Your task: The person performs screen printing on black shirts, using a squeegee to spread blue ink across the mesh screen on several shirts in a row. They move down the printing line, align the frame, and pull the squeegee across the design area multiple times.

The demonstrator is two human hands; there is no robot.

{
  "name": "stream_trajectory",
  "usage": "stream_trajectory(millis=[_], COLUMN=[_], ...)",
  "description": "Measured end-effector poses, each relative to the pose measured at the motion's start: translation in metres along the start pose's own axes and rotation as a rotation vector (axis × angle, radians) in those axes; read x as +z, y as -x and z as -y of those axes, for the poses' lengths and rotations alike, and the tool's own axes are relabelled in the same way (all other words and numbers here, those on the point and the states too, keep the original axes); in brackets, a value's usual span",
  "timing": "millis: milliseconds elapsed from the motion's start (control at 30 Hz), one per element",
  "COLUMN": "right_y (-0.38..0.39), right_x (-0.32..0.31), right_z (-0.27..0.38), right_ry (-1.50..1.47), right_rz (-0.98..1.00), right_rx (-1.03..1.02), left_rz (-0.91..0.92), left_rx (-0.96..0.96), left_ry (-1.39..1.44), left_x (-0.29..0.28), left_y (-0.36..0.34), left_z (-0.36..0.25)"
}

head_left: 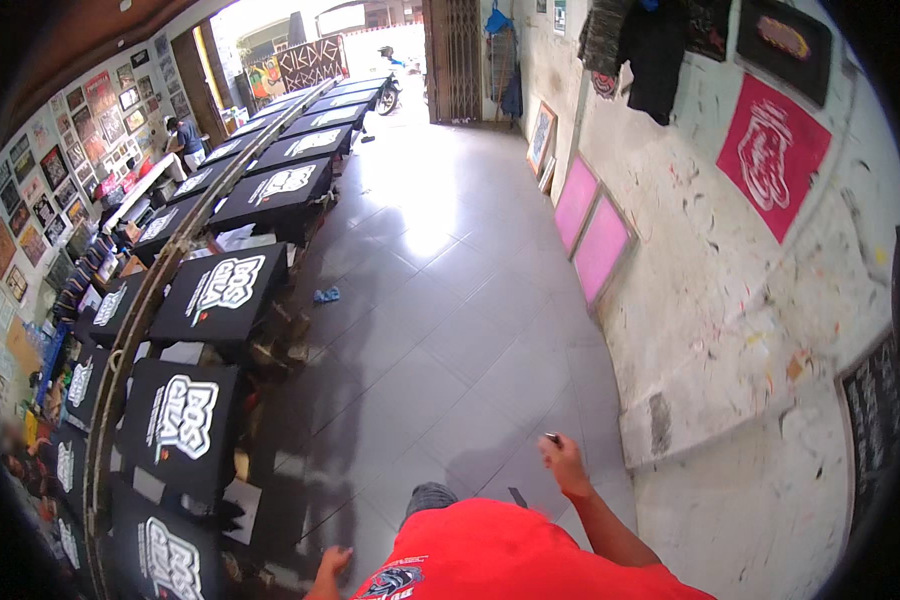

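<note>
My right hand [566,466] is raised ahead of my red shirt, over the grey tiled floor [450,370]. Its fingers are closed round a small dark object [551,438], too small to name. Low at my left side, my left hand [336,560] has its fingers curled, and I see nothing in them. The black T-shirt [175,420] nearest to that hand among those fully in view lies flat on a printing board, with a white print on its front. Another black T-shirt [170,555] is partly cut off at the lower edge.
Two long rows of black printed shirts flank a rail [120,375] on my left. A blue cloth [326,295] lies on the floor. Pink framed screens [602,245] lean against the right wall. Far left, a person [186,140] stands at a table; a motorbike [390,85] is outside the doorway.
</note>
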State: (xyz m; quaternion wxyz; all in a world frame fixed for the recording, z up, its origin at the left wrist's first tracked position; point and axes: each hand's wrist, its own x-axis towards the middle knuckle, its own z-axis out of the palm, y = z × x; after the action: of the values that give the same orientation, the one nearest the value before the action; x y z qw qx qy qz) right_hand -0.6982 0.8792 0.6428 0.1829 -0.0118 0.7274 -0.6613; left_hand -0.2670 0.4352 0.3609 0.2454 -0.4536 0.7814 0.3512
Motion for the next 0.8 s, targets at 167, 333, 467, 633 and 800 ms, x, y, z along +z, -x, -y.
stream_trajectory(millis=[167, 333, 467, 633, 800], right_y=[-0.209, -0.445, -0.519, -0.519, -0.587], right_x=[0.074, 0.064, -0.069, -0.164, -0.167], right_z=[0.093, 0.021, -0.117, -0.154, -0.132], right_ry=[0.331, 0.833, 1.142, 1.012, 0.982], right_rz=[0.286, 0.311, 0.298, -0.074, -0.227], right_rx=[-0.233, -0.251, 0.105, 0.484, 0.924], left_rz=[0.213, 0.335, 0.261, -0.287, -0.304], left_rx=[-0.097, -0.056, 0.158, 0.544, 0.725], left_ry=[-0.064, -0.12, -0.334, 0.109, 0.317], left_x=[0.014, -0.037, -0.122, -0.345, -0.429], left_y=[-0.037, -0.197, -0.37, -0.505, -0.623], left_z=[-0.067, -0.245, -0.417, -0.736, -0.966])
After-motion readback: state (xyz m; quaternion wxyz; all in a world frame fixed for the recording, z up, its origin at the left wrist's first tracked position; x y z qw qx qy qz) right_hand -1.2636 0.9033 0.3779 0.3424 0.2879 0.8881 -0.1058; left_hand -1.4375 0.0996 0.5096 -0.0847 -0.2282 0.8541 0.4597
